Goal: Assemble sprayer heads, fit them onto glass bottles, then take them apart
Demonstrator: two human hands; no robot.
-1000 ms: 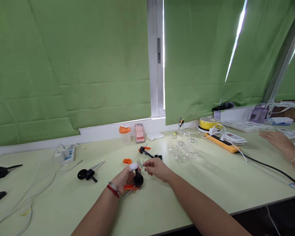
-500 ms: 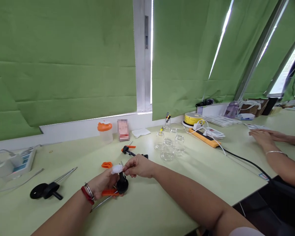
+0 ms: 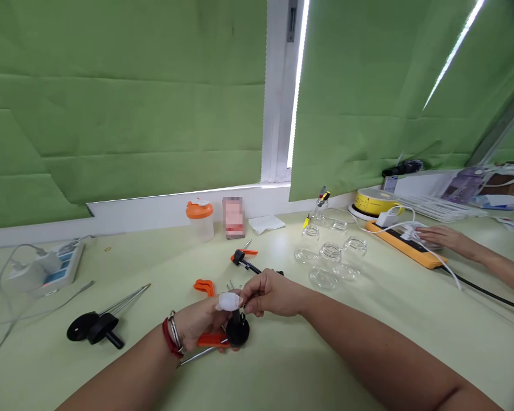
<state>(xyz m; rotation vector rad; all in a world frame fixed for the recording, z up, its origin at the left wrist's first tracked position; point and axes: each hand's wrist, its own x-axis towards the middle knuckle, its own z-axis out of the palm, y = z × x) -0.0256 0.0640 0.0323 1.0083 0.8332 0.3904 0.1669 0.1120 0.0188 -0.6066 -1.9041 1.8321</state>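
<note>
My left hand (image 3: pixel 195 324) is closed around a black-and-orange tool part with a metal rod, low above the pale table. Its round black piece (image 3: pixel 239 332) faces me, and an orange bar (image 3: pixel 212 341) runs beside the rod (image 3: pixel 199 355). White material (image 3: pixel 229 301) covers the end of my left thumb; it looks like a wrapping. My right hand (image 3: pixel 276 292) pinches at the top of the black part, its fingertips hiding whatever small thing is between them. Just behind lie an orange clip-like piece (image 3: pixel 204 286) and another black-and-orange part (image 3: pixel 245 260).
Several clear glass jars (image 3: pixel 330 252) stand to the right, one holding screwdrivers (image 3: pixel 323 198). Black parts with metal rods (image 3: pixel 103 326) lie at left near a white power strip (image 3: pixel 66 274). An orange-lidded cup (image 3: pixel 200 212) stands behind. Another person's hand (image 3: pixel 443 237) is by an orange power strip (image 3: pixel 405 245).
The view has swung, so the scene sits further right. The other person's hand has moved to the white cables at the orange power strip. Both my hands stay on the same part.
</note>
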